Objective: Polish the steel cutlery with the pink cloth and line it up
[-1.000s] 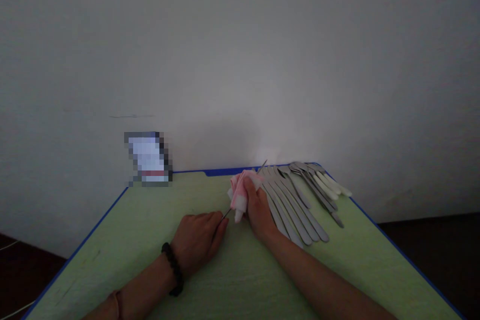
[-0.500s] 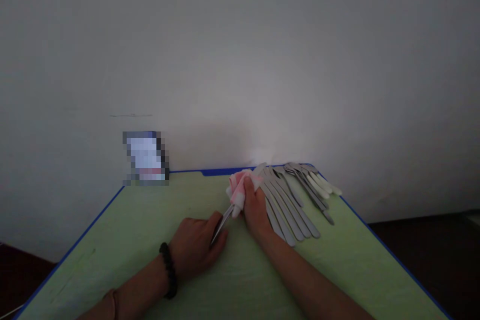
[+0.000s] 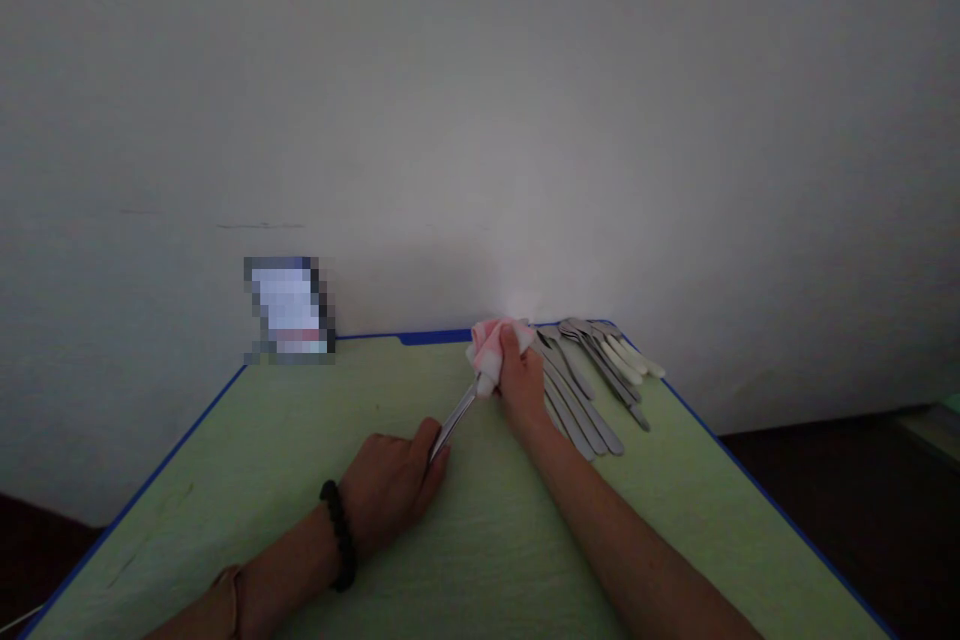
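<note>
My left hand (image 3: 394, 475) is closed round one end of a slim, shiny metal piece of cutlery (image 3: 456, 415), which slants up and away to the right. A pink and white cloth (image 3: 491, 348) is bunched in my right hand (image 3: 523, 382), wrapped about the far end of that piece. The cloth hides this end, so its kind cannot be made out. Just right of my right hand lie several metal knives (image 3: 583, 415) side by side, partly covered by the hand and wrist.
Beyond the knives lie spoons and other metal cutlery (image 3: 611, 370), with several white-handled pieces (image 3: 626, 362) near the right edge. A blurred, lit screen (image 3: 289, 310) leans at the back left. The green, blue-edged table (image 3: 300, 420) meets a pale wall (image 3: 480, 120).
My right hand and the cloth have slid up and away along the cutlery piece, baring more of its metal. The left hand keeps its grip. The view has shifted slightly.
</note>
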{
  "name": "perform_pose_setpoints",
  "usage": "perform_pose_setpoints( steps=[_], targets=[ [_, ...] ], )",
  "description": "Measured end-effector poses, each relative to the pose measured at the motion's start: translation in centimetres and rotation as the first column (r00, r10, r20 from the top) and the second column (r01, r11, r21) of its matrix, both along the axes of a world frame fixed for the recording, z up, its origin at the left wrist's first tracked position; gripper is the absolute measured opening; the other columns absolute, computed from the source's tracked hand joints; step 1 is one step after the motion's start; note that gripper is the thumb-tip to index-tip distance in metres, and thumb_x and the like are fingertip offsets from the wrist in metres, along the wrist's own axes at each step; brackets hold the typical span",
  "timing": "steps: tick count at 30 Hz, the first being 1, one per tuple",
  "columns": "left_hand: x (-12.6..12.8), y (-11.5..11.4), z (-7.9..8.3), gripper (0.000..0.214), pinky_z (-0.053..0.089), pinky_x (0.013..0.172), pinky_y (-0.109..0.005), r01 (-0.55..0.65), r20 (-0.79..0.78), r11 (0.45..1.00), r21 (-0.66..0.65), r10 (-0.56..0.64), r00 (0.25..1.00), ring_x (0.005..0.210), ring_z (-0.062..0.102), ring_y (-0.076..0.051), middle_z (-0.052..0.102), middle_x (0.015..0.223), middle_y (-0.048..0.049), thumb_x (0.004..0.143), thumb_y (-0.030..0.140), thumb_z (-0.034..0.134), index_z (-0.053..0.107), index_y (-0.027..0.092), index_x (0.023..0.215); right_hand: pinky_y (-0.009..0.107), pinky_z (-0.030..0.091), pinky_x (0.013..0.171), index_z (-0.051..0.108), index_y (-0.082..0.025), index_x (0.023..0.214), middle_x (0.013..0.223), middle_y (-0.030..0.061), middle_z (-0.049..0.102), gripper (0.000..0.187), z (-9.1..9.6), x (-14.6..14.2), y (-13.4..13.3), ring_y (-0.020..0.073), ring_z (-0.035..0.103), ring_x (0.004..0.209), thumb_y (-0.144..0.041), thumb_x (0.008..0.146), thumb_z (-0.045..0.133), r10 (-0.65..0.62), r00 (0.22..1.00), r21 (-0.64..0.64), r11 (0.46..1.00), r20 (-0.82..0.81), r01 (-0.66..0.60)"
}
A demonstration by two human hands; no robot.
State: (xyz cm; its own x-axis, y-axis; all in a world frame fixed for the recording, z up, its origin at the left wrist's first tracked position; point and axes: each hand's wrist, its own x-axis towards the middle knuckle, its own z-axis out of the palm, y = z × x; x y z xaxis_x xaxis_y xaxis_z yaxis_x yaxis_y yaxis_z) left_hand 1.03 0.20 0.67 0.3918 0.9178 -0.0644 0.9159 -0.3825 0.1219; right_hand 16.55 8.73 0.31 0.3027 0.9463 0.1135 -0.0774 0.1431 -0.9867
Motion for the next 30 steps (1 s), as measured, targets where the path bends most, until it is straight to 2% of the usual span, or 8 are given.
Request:
perform_pose_setpoints(
  steps=[5, 10, 14, 18, 22, 26, 28, 30],
  targets=[
    [-0.6, 0.1, -0.6, 0.030, 0.041, 0.054, -0.026, 0.000, 0.147, 1.000, -0.002, 0.000, 0.989, 0.060, 0.066, -0.021, 0.068, 0.067, -0.0037, 0.098, 0.033, 0.022, 0.049, 0.020, 0.093, 0.022, 0.029, 0.033, 0.044, -0.021, 0.053, 0.042, -0.0032, 0.041, 0.054, 0.6, -0.3, 0.0, 0.0101, 0.036, 0.036, -0.068, 0.078, 0.043, -0.070, 0.993, -0.049, 0.997, -0.093, 0.066],
    [-0.8, 0.8, -1.0, 0.035, 0.038, 0.054, -0.026, -0.046, 0.195, 0.999, 0.007, 0.043, 0.980, 0.059, 0.064, -0.020, 0.066, 0.065, -0.0034, 0.098, 0.036, 0.019, 0.048, 0.021, 0.087, 0.024, 0.026, 0.034, 0.042, -0.021, 0.045, 0.039, -0.0006, 0.041, 0.057, -0.6, -2.7, -2.3, 0.0113, 0.037, 0.038, -0.067, 0.079, 0.042, 0.048, 0.997, -0.037, 0.998, 0.062, -0.046],
    [-0.8, 0.7, -0.9, 0.034, 0.037, 0.053, -0.027, -0.048, 0.235, 0.999, 0.022, 0.041, 0.971, 0.056, 0.063, -0.020, 0.064, 0.064, -0.0028, 0.098, 0.035, 0.020, 0.048, 0.021, 0.087, 0.023, 0.024, 0.034, 0.039, -0.021, 0.045, 0.039, -0.0017, 0.039, 0.056, -0.6, -2.9, -2.4, 0.0102, 0.035, 0.038, -0.066, 0.078, 0.044, 0.079, 0.991, -0.023, 0.997, 0.107, -0.077],
    [-0.7, 0.4, -0.8, 0.032, 0.036, 0.051, -0.025, -0.024, 0.288, 0.999, 0.039, 0.012, 0.958, 0.053, 0.062, -0.019, 0.063, 0.061, -0.0012, 0.098, 0.033, 0.021, 0.049, 0.021, 0.088, 0.021, 0.029, 0.034, 0.045, -0.020, 0.051, 0.041, -0.0027, 0.041, 0.053, 0.8, -1.2, -0.7, 0.0097, 0.037, 0.038, -0.066, 0.077, 0.047, 0.056, 0.998, -0.014, 0.998, 0.007, -0.056],
    [-0.7, 0.6, -1.0, 0.031, 0.041, 0.053, -0.024, -0.032, 0.327, 0.998, 0.049, 0.014, 0.945, 0.056, 0.064, -0.018, 0.067, 0.067, -0.0014, 0.098, 0.032, 0.024, 0.052, 0.021, 0.098, 0.021, 0.031, 0.034, 0.052, -0.018, 0.061, 0.045, -0.0025, 0.045, 0.049, 2.4, 0.5, 0.6, 0.0105, 0.040, 0.038, -0.065, 0.077, 0.048, -0.052, 0.985, -0.037, 0.998, -0.166, 0.046],
    [-0.7, 1.0, -1.2, 0.030, 0.049, 0.063, -0.027, -0.079, 0.250, 0.992, 0.096, 0.053, 0.967, 0.071, 0.070, -0.020, 0.073, 0.086, -0.0057, 0.099, 0.030, 0.026, 0.050, 0.020, 0.114, 0.022, 0.032, 0.034, 0.051, -0.019, 0.061, 0.045, -0.0032, 0.045, 0.046, 2.3, 0.4, 0.4, 0.0108, 0.040, 0.038, -0.061, 0.080, 0.045, -0.084, 0.980, -0.095, 0.993, -0.182, 0.067],
    [-0.6, 1.1, -1.1, 0.030, 0.050, 0.066, -0.029, -0.086, 0.173, 0.990, 0.107, 0.067, 0.983, 0.076, 0.070, -0.022, 0.073, 0.093, -0.0071, 0.099, 0.028, 0.026, 0.048, 0.020, 0.117, 0.022, 0.034, 0.037, 0.052, -0.019, 0.062, 0.045, -0.0033, 0.047, 0.044, 1.5, -0.5, -0.2, 0.0112, 0.043, 0.040, -0.059, 0.078, 0.048, -0.063, 0.987, -0.075, 0.996, -0.146, 0.053],
    [-0.4, 1.1, -0.8, 0.029, 0.050, 0.064, -0.029, -0.093, 0.088, 0.992, 0.084, 0.085, 0.992, 0.076, 0.071, -0.022, 0.073, 0.092, -0.0075, 0.099, 0.027, 0.025, 0.049, 0.020, 0.115, 0.022, 0.037, 0.041, 0.052, -0.018, 0.060, 0.047, -0.0022, 0.050, 0.043, 0.5, -1.7, -1.1, 0.0117, 0.046, 0.043, -0.058, 0.076, 0.049, -0.009, 0.995, -0.064, 0.998, -0.101, 0.003]
  ],
)
